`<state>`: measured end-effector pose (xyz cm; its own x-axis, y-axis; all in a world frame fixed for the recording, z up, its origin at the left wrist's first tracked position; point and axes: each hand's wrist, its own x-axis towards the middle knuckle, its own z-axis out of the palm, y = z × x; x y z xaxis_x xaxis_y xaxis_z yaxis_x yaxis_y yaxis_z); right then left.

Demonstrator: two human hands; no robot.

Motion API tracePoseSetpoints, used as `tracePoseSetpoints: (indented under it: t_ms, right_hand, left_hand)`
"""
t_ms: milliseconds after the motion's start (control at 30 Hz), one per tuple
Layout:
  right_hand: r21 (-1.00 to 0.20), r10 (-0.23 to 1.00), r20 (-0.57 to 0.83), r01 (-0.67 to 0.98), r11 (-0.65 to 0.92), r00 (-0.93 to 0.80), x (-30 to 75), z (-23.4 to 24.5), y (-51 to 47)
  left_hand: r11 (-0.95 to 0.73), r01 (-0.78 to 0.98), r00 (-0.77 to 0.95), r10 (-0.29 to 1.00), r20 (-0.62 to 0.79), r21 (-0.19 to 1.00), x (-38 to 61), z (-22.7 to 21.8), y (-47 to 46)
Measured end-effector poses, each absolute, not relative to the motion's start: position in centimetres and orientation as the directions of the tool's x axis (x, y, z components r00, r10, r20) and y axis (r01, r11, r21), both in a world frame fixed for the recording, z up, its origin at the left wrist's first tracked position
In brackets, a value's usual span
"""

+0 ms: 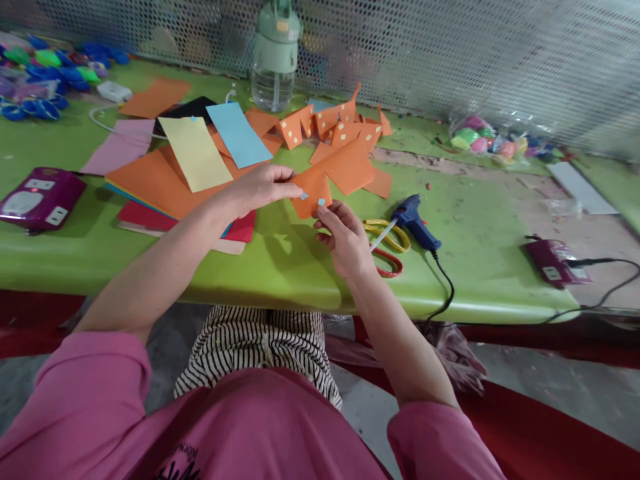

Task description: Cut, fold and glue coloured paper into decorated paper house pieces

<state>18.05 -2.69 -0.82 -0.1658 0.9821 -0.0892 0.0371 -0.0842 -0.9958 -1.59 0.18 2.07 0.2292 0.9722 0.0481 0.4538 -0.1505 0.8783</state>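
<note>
An orange folded paper cutout (353,168) is held up over the table between my hands. My left hand (257,190) pinches its left edge, with the index finger lying beside a small blue paper square (304,197) on the orange surface. At the lower right corner, my right hand (345,233) has its thumb and curled fingers closed on the paper. Another small blue square (321,202) shows at that thumb tip; whether it is stuck down I cannot tell. Behind the cutout stand several folded orange paper animals (345,120) with pale spots.
Scissors (387,263) and a blue glue gun (415,220) with a trailing cord lie right of my right hand. Yellow paper (197,155), blue paper (239,135) and orange sheets (145,183) lie left. A water bottle (275,63) stands behind, near a mesh panel (425,53). Purple power boxes (43,199) flank the table.
</note>
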Motion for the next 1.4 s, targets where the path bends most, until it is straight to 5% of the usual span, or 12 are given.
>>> tracePoseSetpoints:
  t_ms: [367,867,1067,1200,1300,1400]
  right_hand:
    - [-0.99,0.985,-0.115,-0.069,-0.125,-0.128,17.7,-0.8,-2.6]
    - [-0.988,0.973,-0.155,0.049,-0.148,-0.172,17.9,-0.7,-2.5]
    - [-0.857,0.899,-0.255,0.513,-0.041,-0.355,22.1,2.1,-3.0]
    - [-0.77,0.963,0.0,0.615,0.171,-0.269,23.8,2.7,-2.8]
    - [-0.736,0.957,0.184,0.613,0.286,-0.226,23.7,2.2,-2.2]
    - [-0.706,0.951,0.233,0.637,0.31,-0.204,23.0,2.3,-1.7]
  left_hand:
    - [-0.156,0.475,0.241,0.97,0.042,0.866,-1.7,2.1,-0.2]
    - [-0.164,0.571,0.206,0.977,0.053,0.805,-1.8,2.9,-0.4]
    - [-0.347,0.742,0.314,0.936,0.16,0.574,-3.2,1.9,1.1]
    - [-0.361,0.793,0.394,0.918,0.039,0.491,-3.6,1.6,1.4]
    - [-0.296,0.752,0.332,0.942,0.049,0.59,-3.9,2.3,1.1]
    - [-0.239,0.651,0.127,0.97,0.207,0.721,-4.6,3.0,1.0]
